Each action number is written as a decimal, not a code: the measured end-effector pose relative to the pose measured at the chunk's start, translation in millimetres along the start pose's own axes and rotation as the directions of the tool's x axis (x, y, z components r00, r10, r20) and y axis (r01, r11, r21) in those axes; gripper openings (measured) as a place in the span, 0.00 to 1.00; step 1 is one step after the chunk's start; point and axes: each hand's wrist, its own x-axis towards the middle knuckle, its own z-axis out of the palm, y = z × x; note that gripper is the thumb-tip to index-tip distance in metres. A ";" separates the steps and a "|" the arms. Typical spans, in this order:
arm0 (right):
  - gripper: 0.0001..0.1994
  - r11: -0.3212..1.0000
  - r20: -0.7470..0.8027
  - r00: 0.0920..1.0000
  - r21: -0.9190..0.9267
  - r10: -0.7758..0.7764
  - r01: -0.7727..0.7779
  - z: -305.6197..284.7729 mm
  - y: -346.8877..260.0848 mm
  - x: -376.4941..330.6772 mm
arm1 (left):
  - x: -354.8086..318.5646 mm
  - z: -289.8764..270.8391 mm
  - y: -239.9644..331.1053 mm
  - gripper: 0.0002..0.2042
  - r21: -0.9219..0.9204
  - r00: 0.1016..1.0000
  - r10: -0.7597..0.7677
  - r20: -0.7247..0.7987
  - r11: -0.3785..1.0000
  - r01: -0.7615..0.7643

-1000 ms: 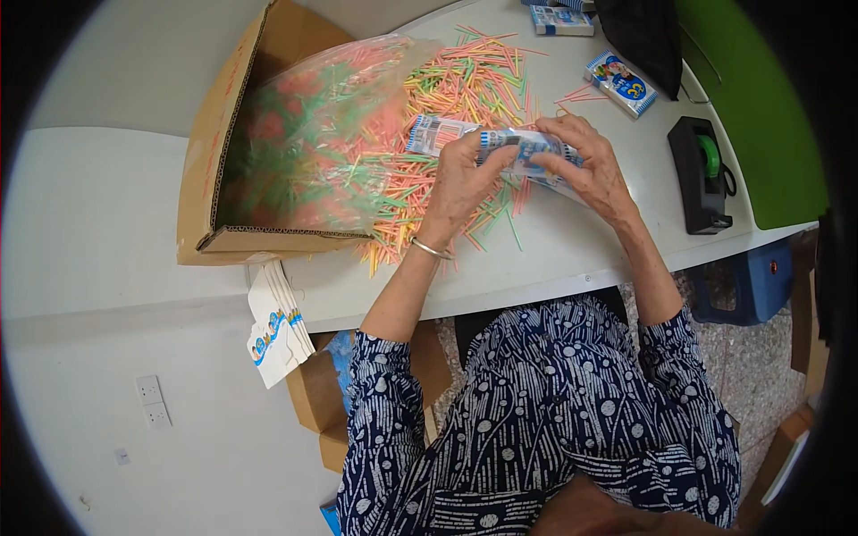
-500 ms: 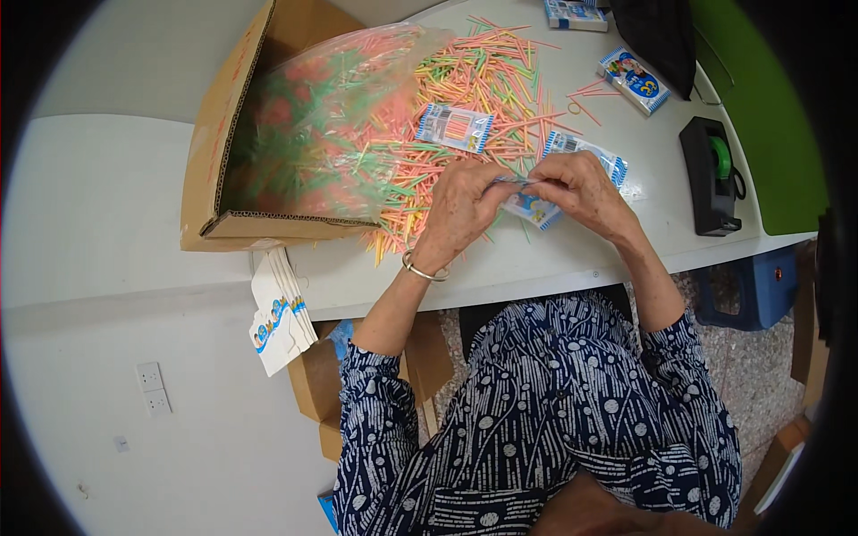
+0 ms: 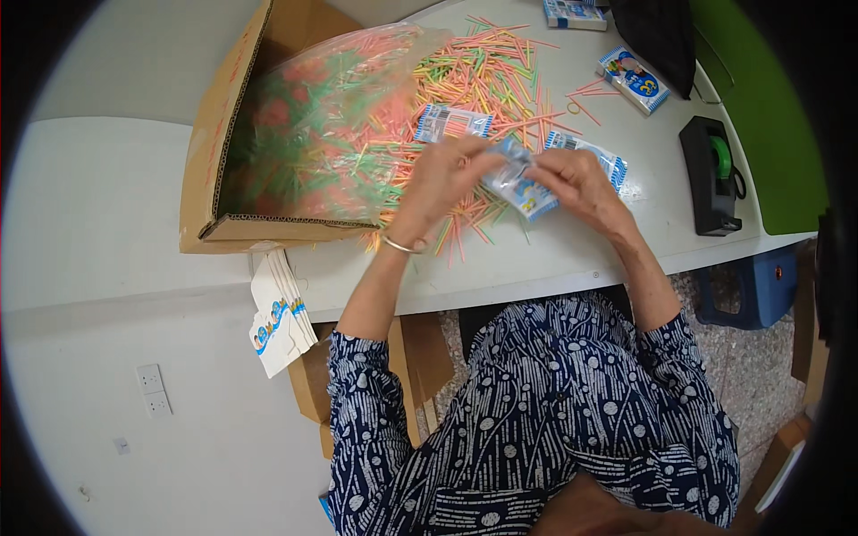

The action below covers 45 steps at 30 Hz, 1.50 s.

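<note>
Lifted packet (image 3: 517,183), 2 hands, 4 packets lying

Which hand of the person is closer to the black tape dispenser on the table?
The right hand. It is over the table beside the small packet, toward the tape dispenser. The left hand grips the packet's other side, farther from the dispenser.

Packet (image 3: 517,183) now raised, crumpled open.

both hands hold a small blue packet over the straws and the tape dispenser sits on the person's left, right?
Not quite. The head view shows the tape dispenser on the person's right. Both the left hand and right hand do hold the small blue packet over the straws.
</note>
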 end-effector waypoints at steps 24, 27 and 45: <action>0.10 0.958 -0.286 0.932 0.243 0.224 -0.156 -39.6 13.9 -10.5 | 1.3 -16.9 20.4 0.05 -0.027 0.938 0.016 -0.347 0.999 -0.027; 0.10 0.954 -0.318 0.920 0.262 0.227 -0.145 -44.0 10.8 -9.0 | -19.6 9.9 38.7 0.04 -0.073 0.951 0.095 -0.294 0.990 -0.121; 0.11 0.949 -0.246 0.941 0.268 0.233 -0.165 -23.7 13.3 -9.3 | -81.9 60.6 -33.0 0.37 0.684 0.971 0.234 -0.046 0.716 -0.140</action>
